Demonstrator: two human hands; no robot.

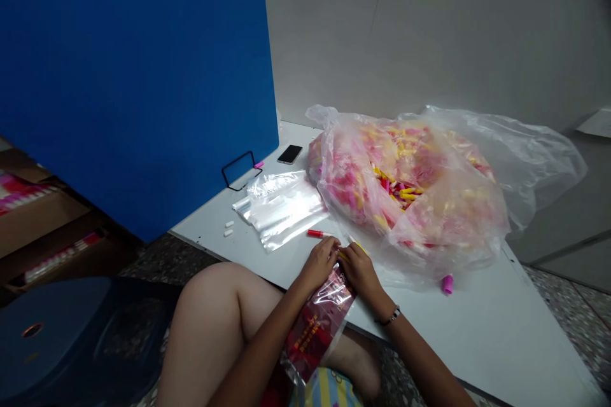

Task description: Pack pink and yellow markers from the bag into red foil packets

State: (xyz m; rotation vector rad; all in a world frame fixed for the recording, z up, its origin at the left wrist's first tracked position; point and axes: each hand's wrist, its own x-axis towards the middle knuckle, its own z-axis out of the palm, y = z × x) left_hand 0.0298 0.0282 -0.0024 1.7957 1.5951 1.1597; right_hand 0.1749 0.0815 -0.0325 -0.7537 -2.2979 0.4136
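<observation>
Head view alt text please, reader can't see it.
Left hand and right hand meet at the upper end of a shiny red packet, by a white table. On the table, a large translucent bag holds pink, red and yellow pieces; flat clear bags and a phone lie left.

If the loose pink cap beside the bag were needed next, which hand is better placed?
Probably the right hand: it lies nearer the pink cap, between that and the left hand.
</observation>
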